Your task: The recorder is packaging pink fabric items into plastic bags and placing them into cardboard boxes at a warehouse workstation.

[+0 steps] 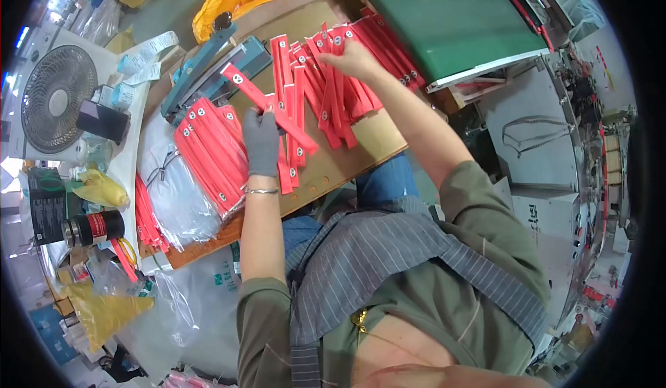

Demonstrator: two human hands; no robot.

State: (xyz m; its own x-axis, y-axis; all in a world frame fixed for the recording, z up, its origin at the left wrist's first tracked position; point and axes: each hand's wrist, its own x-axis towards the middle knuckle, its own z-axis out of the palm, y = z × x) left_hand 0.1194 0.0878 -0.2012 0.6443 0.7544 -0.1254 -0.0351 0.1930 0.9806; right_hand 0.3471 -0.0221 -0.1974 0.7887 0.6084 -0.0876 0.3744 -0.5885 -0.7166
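My left hand, in a grey glove, is closed on a long narrow red packet with a round white mark near its end. That packet lies slantwise across other red packets on the brown board. Farther right, my bare right hand reaches over a loose pile, its thumb and fingers around the upper end of another red packet. The fingertips are partly hidden. Left of my gloved hand, a neat row of red packets rests on clear plastic bags.
A blue-grey hand-lever sealer stands behind the row. Beyond the board is a yellow bag-lined container. A green-topped surface borders the far right. At left are a fan, a dark box and a black flask.
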